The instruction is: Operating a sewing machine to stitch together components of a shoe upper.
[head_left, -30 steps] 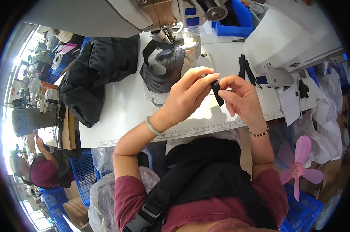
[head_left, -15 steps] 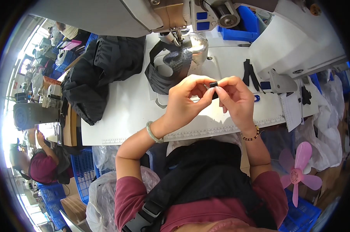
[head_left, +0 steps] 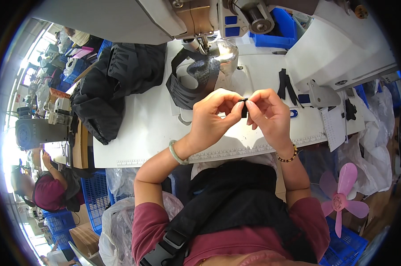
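Note:
Between the fingertips of both hands is a short black fabric strip (head_left: 244, 111), its upper end pinched and its lower part hanging down. My left hand (head_left: 218, 114) grips it with thumb and forefinger; my right hand (head_left: 269, 116) pinches it from the other side. Both are held above the front of the white sewing table (head_left: 151, 133). Just beyond the left hand, a curved dark fabric piece (head_left: 196, 82) lies under the sewing machine's needle area (head_left: 203, 44). More black strips (head_left: 288, 86) lie to the right of my right hand.
A heap of black fabric (head_left: 120, 80) covers the table's left side. A blue bin (head_left: 278, 33) stands at the back, by the machine arm (head_left: 342, 48). A pink fan (head_left: 339, 201) is below the table at right. Another person (head_left: 52, 190) sits far left.
The pinched end of the black strip has turned between my fingertips, and more of it hangs below them. Both hands have sunk very slightly.

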`<move>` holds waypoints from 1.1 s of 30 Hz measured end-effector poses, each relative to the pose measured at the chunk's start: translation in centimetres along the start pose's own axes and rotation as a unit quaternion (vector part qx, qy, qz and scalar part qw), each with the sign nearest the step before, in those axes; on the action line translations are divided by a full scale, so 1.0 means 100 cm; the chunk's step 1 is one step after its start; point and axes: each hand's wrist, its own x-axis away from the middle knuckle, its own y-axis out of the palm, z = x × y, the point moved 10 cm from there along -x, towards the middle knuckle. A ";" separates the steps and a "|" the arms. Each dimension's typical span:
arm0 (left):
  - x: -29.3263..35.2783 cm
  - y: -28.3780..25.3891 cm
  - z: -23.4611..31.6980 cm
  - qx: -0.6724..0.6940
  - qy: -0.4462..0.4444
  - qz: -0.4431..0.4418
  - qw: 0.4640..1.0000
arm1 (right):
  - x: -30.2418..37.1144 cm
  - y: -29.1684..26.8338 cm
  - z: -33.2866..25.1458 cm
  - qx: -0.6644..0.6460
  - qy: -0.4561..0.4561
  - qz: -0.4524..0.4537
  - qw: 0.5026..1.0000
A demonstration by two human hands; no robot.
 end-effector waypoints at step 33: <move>0.017 -0.009 -0.011 0.157 -0.186 -0.092 0.966 | -0.006 0.035 -0.047 0.323 -0.211 -0.190 0.903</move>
